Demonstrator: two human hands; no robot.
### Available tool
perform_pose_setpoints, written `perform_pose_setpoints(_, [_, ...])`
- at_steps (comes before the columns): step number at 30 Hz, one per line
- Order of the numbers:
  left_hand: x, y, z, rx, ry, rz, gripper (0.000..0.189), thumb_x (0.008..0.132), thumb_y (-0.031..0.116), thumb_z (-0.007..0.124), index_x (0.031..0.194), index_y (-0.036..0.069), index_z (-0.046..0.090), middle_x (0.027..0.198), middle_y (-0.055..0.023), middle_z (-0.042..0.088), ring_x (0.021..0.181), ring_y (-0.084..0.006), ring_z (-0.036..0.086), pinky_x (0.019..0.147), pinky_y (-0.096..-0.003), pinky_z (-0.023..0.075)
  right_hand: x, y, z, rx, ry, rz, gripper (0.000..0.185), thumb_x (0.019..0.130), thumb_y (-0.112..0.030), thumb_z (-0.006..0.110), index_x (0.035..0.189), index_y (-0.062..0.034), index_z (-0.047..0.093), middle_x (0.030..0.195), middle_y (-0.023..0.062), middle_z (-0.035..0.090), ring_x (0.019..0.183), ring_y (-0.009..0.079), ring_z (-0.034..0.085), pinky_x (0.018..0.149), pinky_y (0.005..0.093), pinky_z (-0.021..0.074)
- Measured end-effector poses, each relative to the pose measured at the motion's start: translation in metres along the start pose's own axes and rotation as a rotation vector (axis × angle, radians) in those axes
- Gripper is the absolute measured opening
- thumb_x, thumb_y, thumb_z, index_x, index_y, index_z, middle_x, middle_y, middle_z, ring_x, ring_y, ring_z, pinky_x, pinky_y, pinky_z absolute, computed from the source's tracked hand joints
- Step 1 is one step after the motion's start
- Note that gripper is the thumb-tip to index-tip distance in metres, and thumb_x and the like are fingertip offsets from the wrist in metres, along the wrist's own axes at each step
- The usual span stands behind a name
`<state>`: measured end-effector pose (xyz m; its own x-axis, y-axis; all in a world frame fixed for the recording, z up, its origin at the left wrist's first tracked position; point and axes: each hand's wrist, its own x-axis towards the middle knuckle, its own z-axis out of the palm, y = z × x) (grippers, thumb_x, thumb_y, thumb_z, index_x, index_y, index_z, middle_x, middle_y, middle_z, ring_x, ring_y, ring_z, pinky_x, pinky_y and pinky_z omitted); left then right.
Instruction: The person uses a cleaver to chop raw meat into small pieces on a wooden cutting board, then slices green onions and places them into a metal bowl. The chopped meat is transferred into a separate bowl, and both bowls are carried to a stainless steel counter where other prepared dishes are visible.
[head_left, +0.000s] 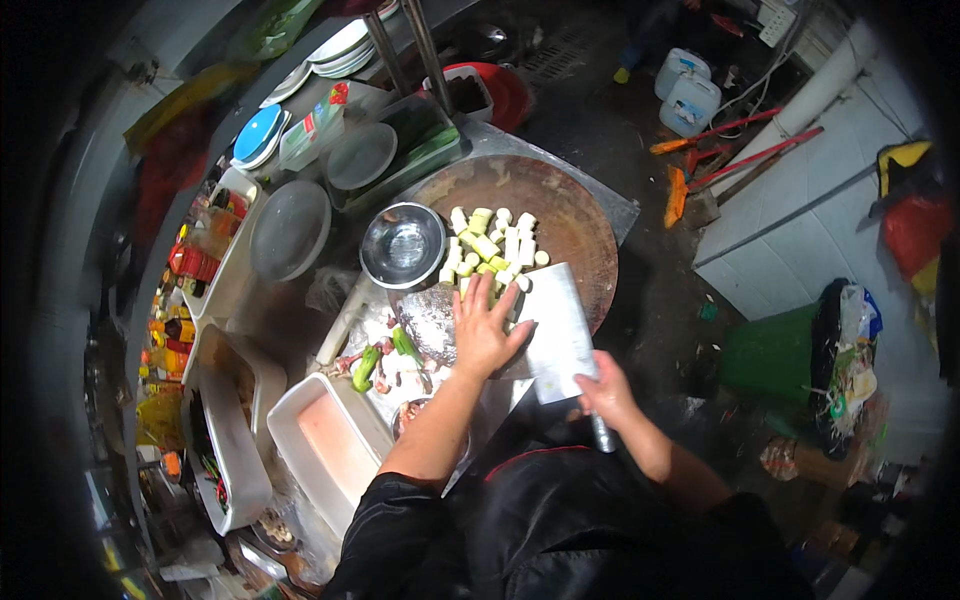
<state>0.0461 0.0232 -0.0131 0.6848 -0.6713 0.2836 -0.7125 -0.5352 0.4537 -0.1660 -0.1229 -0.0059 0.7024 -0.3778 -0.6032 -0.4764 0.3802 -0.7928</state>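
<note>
A round wooden chopping block (581, 225) lies before me, with several short, pale green peeled vegetable pieces (487, 244) heaped on it. My left hand (484, 326) is spread palm down at the near side of the heap, its fingertips by the closest pieces. It grasps nothing; whether it touches the pieces cannot be made out. In my right hand (607, 386) is the handle of a wide Chinese cleaver (559, 322). The blade lies flat over the block's near right part, its far corner close to the pieces. A stainless steel bowl (403, 244) stands at the block's left.
Green peppers (366, 367) and scraps lie left of my forearm, beside a white plastic tub (322, 427). Farther left are a round translucent lid (291, 230) and sauce bottles (176, 330). A green bin (772, 352) and orange brooms (675, 195) stand on the floor to the right.
</note>
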Motion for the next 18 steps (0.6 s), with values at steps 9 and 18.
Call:
perform_pose_setpoints(9, [-0.023,0.037,0.001,0.004,0.238,-0.178,0.066,0.077,0.031,0.083,0.138,0.015,0.062,0.148,-0.0251,0.045,0.138,-0.0463,0.041,0.115,-0.0577,0.0324,0.005,-0.02,0.006,-0.234,-0.275,-0.053,0.042,0.098,-0.006,0.064,0.136,-0.0015,0.049,0.069,0.0031,0.057,0.048,0.0107,0.051,0.042,0.03,0.0431])
perform_pose_setpoints(18, [0.046,-0.03,-0.075,0.055,0.241,-0.211,0.054,0.079,0.03,0.078,0.129,0.013,0.069,0.141,-0.0241,0.054,0.131,-0.0426,0.05,0.11,-0.0531,0.0411,0.035,-0.125,0.088,-0.16,-0.459,-0.06,0.035,0.097,-0.002,0.061,0.13,0.0025,0.048,0.085,0.0078,0.059,0.053,0.0124,0.054,0.045,0.0303,0.0464])
